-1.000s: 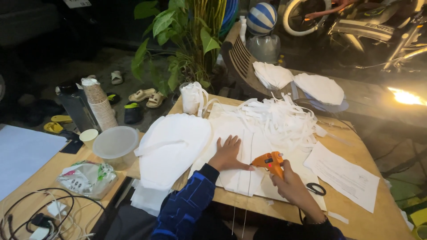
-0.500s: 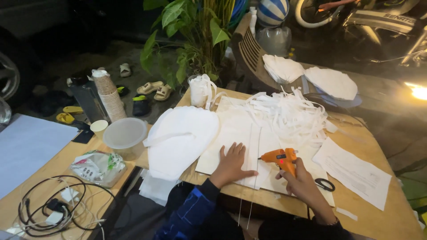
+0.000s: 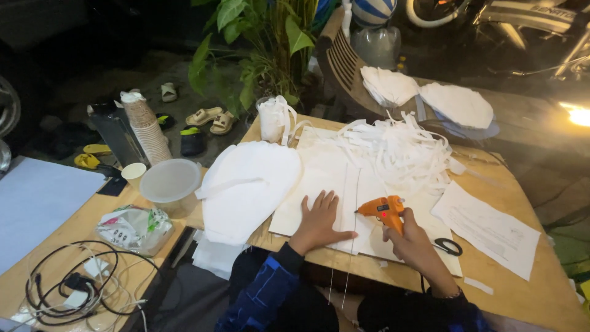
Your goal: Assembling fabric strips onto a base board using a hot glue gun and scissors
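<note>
The head camera showed the left hand (image 3: 319, 220) released and pressed flat, fingers spread, on a white sheet (image 3: 319, 178) lying on the wooden tabletop (image 3: 522, 295). The right hand (image 3: 410, 241) was clenched around the handle of an orange glue gun (image 3: 382, 209), whose nozzle pointed left at a thin stick (image 3: 355, 203) lying on the sheet. Black scissors (image 3: 447, 246) lay just beside the right hand, with a heap of white paper strips (image 3: 399, 147) farther back.

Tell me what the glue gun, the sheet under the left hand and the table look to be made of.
Glue gun: orange moulded plastic, smooth with a slight sheen, held in the right hand.
White sheet under the left hand: apparently paper or thin card, matte, lying flat with straight cut edges.
Table: wood or plywood by its tan, faintly grained top.
</note>
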